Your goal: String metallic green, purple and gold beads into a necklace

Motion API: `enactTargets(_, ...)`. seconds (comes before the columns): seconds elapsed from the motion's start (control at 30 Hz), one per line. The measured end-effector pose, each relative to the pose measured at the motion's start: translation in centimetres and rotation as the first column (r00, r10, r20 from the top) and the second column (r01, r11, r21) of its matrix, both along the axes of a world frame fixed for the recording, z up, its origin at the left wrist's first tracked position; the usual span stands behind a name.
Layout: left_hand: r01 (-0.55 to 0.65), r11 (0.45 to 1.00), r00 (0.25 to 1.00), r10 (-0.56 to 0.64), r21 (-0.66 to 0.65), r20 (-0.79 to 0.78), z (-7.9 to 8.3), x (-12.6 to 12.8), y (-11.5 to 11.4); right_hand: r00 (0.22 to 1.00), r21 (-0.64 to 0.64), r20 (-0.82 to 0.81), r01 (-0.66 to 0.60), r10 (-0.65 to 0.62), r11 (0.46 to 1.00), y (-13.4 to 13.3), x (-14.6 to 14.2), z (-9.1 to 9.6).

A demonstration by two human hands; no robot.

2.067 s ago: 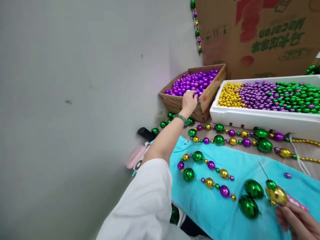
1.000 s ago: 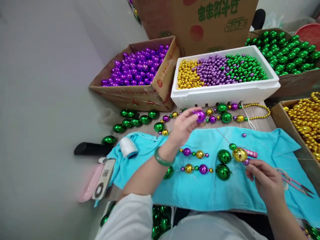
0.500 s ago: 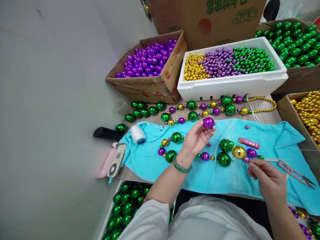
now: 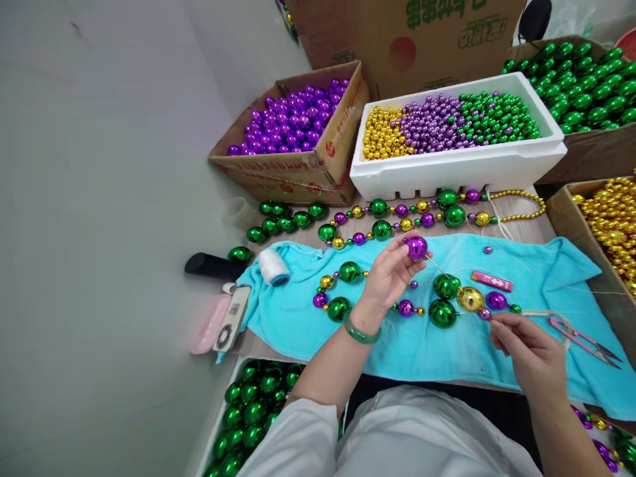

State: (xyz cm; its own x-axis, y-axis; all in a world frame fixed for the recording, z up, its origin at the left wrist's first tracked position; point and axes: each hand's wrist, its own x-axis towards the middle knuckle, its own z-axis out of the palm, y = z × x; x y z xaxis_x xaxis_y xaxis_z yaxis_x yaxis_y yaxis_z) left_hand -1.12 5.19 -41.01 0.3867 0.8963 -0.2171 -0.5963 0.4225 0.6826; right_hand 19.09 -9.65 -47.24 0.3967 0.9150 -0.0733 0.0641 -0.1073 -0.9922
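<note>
A large shiny purple bead (image 4: pixel 417 248) is pinched in the fingertips of my left hand (image 4: pixel 388 275), above the blue towel (image 4: pixel 308 344). A thin needle runs from this bead down to a green bead (image 4: pixel 447 286). My right hand (image 4: pixel 529 354) is closed, its thumb and finger at a small purple bead (image 4: pixel 484 314) beside a big gold bead (image 4: pixel 470 299). Around them lie another green bead (image 4: pixel 442 313) and a purple bead (image 4: pixel 495 301). Part of a beaded strand (image 4: pixel 339 309) is hidden behind my left hand.
Pink scissors (image 4: pixel 579 336), a pink packet (image 4: pixel 491 281) and a thread spool (image 4: pixel 273 267) lie on the towel. Behind stand a white foam box (image 4: pixel 457 169) of small beads and a carton (image 4: pixel 278 173) of purple beads. A finished-looking necklace (image 4: pixel 381 230) lies before the foam box.
My left hand has moved the large purple bead slightly right, towards the green beads. My right hand keeps nearly the same place, and the whole view has shifted a little.
</note>
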Motion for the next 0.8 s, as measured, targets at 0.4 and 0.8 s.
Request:
enactTargets(0.4, 0.064, 0.998, 0.998, -0.063, -0.027, 0.031, -0.3, 0.5, -0.5, 0.971, 0.068, -0.139, -0.188, 0.196, 0.98, 1.1, 0.4, -0.2)
enactTargets(0.8, 0.108, 0.954, 0.917, 0.013, 0.281, -0.398, -1.1, 2.4, -2.3, 0.97, 0.01, -0.119, -0.211, 0.21, 0.978, 1.2, 1.3, -1.2)
